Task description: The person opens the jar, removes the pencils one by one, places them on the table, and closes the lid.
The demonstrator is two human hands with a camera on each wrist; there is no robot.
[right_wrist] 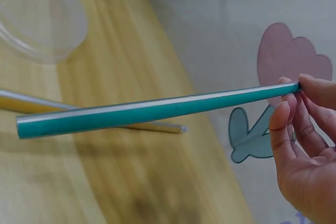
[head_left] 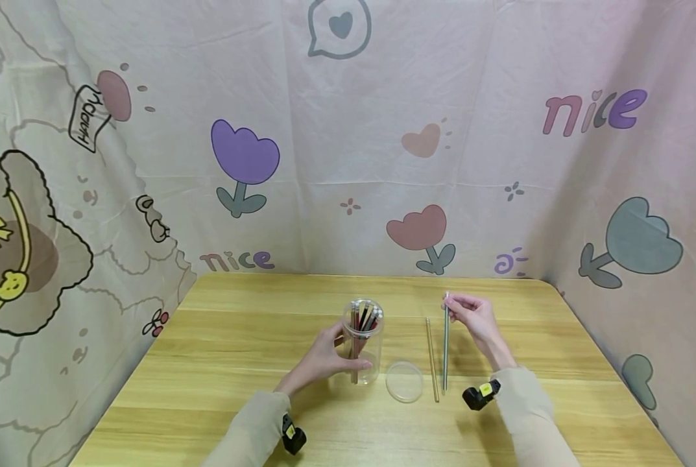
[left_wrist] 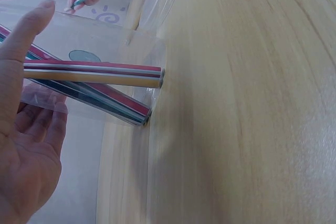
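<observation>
A clear plastic jar with several pencils in it stands upright on the table. My left hand grips its side, thumb in front and fingers curled behind; the left wrist view shows the pencils' lower ends near the jar's bottom. Between thumb and fingertips, my right hand pinches a green pencil by one end. That pencil's other end points toward the near side of the table. A yellow pencil lies just left of it. Nearer the jar, a round clear lid lies flat.
The wooden table runs back to a printed cloth hanging behind it. More of this cloth hangs at the left and right sides. A small black camera is on each wrist.
</observation>
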